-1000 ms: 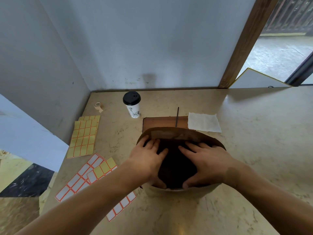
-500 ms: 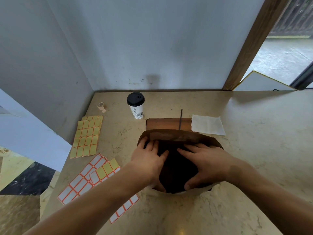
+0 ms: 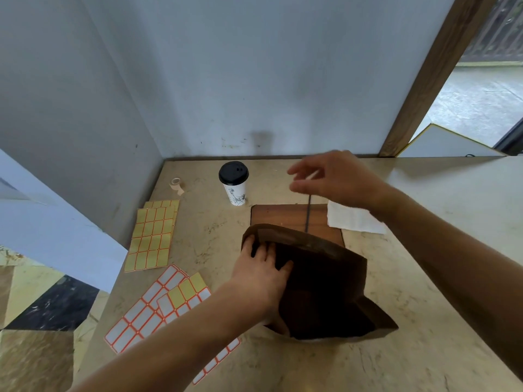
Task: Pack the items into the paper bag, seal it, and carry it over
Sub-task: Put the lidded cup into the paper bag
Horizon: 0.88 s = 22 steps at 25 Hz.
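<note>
brown paper bag [image 3: 317, 278] gripped by left hand [image 3: 260, 274] — right hand [image 3: 336, 179] raised, fingers loosely spread, empty.

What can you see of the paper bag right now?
The brown paper bag stands on the marble counter, mouth open toward the camera, its inside dark so any contents are hidden. The top rim is creased, the near right corner flared out. The left hand grips its left edge, fingers inside. It overlaps the wooden board behind it. The right hand is clear of it.
</note>
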Available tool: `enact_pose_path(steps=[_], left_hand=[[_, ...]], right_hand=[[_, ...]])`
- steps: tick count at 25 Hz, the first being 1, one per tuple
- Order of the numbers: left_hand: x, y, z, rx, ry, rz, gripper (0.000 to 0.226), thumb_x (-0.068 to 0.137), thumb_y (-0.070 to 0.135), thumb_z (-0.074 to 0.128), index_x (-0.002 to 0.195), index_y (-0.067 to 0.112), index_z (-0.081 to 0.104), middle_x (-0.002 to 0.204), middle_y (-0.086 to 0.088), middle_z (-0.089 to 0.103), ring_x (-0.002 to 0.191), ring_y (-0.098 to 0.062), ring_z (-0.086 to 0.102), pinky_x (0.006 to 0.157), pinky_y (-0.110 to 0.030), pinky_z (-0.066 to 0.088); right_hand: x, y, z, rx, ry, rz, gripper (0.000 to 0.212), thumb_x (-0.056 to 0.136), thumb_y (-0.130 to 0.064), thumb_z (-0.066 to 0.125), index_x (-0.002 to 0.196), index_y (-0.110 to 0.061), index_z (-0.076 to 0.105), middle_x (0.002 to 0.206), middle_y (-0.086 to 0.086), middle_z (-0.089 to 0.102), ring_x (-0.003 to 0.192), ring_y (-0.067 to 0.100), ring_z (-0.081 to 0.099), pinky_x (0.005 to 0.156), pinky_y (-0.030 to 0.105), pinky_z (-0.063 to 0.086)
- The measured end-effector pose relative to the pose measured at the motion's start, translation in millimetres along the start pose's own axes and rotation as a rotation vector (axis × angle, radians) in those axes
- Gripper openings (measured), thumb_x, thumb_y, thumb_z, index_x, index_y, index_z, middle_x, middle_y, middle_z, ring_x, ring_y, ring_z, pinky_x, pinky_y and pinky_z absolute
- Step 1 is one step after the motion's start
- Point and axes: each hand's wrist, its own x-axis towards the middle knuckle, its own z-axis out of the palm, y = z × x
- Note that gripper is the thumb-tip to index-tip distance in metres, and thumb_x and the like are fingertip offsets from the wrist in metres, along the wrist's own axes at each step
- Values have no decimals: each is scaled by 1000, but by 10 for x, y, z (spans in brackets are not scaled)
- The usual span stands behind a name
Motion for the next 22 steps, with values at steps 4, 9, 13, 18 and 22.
enact_pose_path(steps=[4,9,13,18,22], left_hand=[[-3,33,-28,4,-13,21,121,65,76,65,153,24,1,160,-19,2,145,-40,-6,112,-59,-15],[6,-13,2,-13,17,40,113,72,64,69,153,21,2,159,-22,3,145,-41,-3,113,-61,-9],[29,-59,69,0,16,35,122,65,72,68,152,18,2,158,-24,3,144,-43,-3,110,-64,-13],[36,-38,141,-33,61,10,92,85,47,63,152,19,6,157,-25,7,144,-45,-2,103,-62,-21],[11,-17,138,-25,81,18,87,88,44,59,152,17,8,158,-25,7,143,-46,-3,101,-61,-24]], right_hand=[[735,-9,268,-246,-6,-8,47,80,-52,65,122,-31,59,113,-11,66,99,10,62,88,38,51],[1536,105,834,-455,-145,-15,68,75,-53,66,136,-32,45,130,-1,55,115,24,53,84,38,44],[2056,242,1195,-566,-268,22,98,65,-58,73,147,-36,23,146,1,38,130,30,40,88,45,44],[2416,334,1533,-621,-381,25,122,54,-55,82,147,-47,4,160,-1,5,140,39,19,92,58,40],[2583,415,1611,-592,-440,47,126,55,-54,84,146,-50,-3,160,-3,-11,143,43,5,99,64,37]])
